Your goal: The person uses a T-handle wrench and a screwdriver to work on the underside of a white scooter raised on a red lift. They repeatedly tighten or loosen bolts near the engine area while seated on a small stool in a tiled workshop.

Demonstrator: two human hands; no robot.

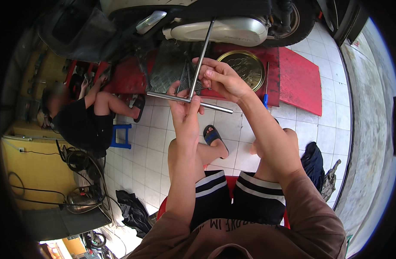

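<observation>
A chrome T-handle wrench (205, 47) slants up in front of me, its long shaft reaching to the silver engine cover (232, 32) of a scooter. My left hand (185, 110) is closed on the crossbar where it joins the shaft. Higher up, the curled fingers and thumb of my right hand (227, 83) hold the shaft. Whether the wrench's tip sits on a bolt is too small to tell. Below the engine cover lies a round golden tray (241, 52), right behind my right hand. A long screwdriver with a blue handle (265, 101) lies beside that tray.
The scooter stands over a red platform (299, 77) with a ramp to the right. On the left, a co-worker (83, 116) sits by a blue stool (121, 136) with hands at the platform. Hoses (77, 159) hang lower left. Dark cloths (313, 164) lie on the tiles.
</observation>
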